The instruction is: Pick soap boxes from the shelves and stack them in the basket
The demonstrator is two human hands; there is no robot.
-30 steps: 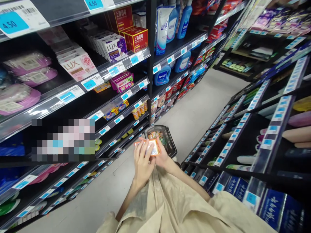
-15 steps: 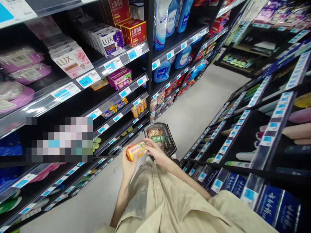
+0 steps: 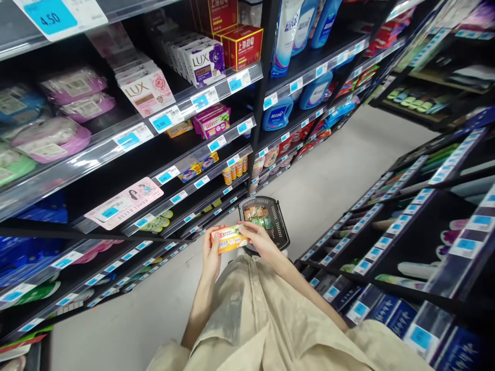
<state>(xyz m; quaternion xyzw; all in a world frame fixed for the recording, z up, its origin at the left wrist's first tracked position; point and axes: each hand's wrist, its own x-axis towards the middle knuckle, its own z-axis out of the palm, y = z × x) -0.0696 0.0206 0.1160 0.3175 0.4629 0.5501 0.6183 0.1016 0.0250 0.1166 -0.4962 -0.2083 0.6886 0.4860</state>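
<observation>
Head view: our left hand (image 3: 211, 256) and right hand (image 3: 260, 240) hold an orange pack (image 3: 229, 239) by its ends, eight o'clock from our basket (image 3: 277, 235); likely light, firm and slick, it suits end-gripping.

Even, cool light brightens the pale grey smooth floor (image 3: 340, 165); the black shelf interior (image 3: 143, 162) sinks into shadow. Glare streaks the clear plastic shelf edging (image 3: 83, 161). Small print blurs on the orange-and-white rectangular packet (image 3: 231, 238). Wide-angle stretching slants the picture's edges.

The loose beige shirt (image 3: 266, 319) has a front placket (image 3: 254, 273) and 1 greyish patch (image 3: 231, 314).
</observation>
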